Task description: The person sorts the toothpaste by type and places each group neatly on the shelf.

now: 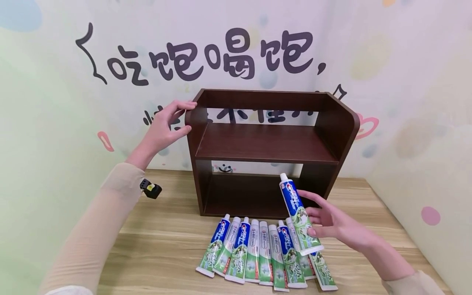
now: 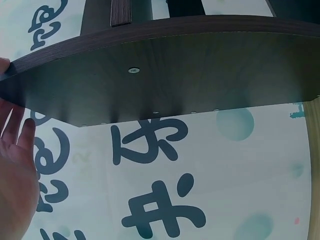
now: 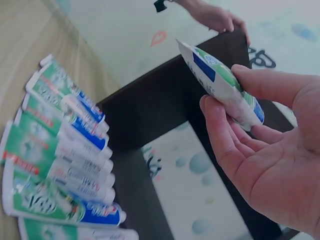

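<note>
My right hand (image 1: 335, 223) holds a blue, white and green toothpaste tube (image 1: 295, 209) between thumb and fingers, cap upward, raised over the right end of a row of tubes. In the right wrist view the held toothpaste tube (image 3: 220, 82) appears edge-on. A dark brown two-tier shelf (image 1: 269, 143) stands behind the row, both its tiers bare. My left hand (image 1: 162, 131) touches the upper left side panel of the shelf, fingertips at its edge and thumb extended below. From the left wrist view, the fingers (image 2: 25, 135) lie beside the panel (image 2: 175, 75).
Several toothpaste tubes (image 1: 263, 254), blue-green and white-green, lie side by side on the wooden table (image 1: 158, 246), caps toward the shelf. A patterned wall (image 1: 236, 24) with large black characters rises behind. A small black device (image 1: 151, 189) is on the left wrist.
</note>
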Available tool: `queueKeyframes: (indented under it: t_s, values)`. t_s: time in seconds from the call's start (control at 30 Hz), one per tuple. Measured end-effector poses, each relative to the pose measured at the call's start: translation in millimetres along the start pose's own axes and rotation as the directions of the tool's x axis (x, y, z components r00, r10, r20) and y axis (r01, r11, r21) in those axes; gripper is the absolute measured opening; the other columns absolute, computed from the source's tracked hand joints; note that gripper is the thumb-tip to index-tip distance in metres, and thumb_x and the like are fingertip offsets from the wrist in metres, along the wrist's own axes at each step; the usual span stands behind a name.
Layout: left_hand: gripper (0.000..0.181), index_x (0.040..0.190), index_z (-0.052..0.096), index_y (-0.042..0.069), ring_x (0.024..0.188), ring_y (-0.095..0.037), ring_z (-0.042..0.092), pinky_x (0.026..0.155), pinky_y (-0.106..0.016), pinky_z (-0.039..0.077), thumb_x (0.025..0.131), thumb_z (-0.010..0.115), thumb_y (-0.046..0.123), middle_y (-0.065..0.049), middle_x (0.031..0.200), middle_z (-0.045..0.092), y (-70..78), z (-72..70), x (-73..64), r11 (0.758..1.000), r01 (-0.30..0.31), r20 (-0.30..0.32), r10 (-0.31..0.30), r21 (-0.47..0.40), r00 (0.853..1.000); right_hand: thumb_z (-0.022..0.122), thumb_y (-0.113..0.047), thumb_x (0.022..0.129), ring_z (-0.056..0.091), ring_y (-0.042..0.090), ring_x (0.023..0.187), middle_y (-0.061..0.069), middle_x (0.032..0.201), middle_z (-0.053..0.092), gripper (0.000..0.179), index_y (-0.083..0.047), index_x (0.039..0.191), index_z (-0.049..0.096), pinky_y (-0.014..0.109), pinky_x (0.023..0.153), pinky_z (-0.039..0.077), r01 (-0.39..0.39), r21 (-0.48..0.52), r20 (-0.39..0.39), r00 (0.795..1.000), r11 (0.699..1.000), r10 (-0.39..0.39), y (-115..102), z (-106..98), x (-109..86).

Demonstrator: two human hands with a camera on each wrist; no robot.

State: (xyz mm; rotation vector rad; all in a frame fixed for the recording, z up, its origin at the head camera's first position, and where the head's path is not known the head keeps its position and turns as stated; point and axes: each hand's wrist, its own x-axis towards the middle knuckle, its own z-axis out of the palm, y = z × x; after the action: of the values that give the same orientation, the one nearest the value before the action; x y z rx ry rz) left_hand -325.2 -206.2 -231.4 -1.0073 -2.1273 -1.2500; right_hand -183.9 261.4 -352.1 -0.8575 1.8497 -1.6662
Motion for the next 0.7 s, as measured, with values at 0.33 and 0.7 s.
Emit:
queueKeyframes:
  t_s: [0.33, 0.7]
  values:
    - [0.046, 0.128, 0.056, -0.002, 0.135, -0.014, 0.05, 0.118, -0.028, 0.039, 0.084, 0.066, -0.01, -0.018, 0.141, 0.056, 0.6, 0.3, 0.5, 1.0, -0.008, -0.008, 0.008, -0.016, 1.0, 0.056, 0.004, 0.094, 0.065, 0.017, 0.109, 0.007, 0.126, 0.061, 0.084, -0.017, 0.158, 0.007, 0.037, 0.088, 0.061, 0.043, -0.076, -0.045, 0.998, 0.996, -0.046, -28.3, 4.9, 25.3]
    - [0.044, 0.128, 0.057, -0.002, 0.136, -0.017, 0.05, 0.119, -0.032, 0.037, 0.085, 0.066, -0.007, -0.016, 0.14, 0.057, -1.1, -0.7, -0.2, 1.0, -0.003, -0.004, 0.003, -0.004, 1.0, 0.063, -0.004, 0.092, 0.065, 0.016, 0.11, 0.005, 0.126, 0.06, 0.083, -0.022, 0.157, 0.016, 0.036, 0.086, 0.061, -0.012, -0.198, -0.153, 0.988, 0.98, -0.019, -54.3, 6.1, 48.4]
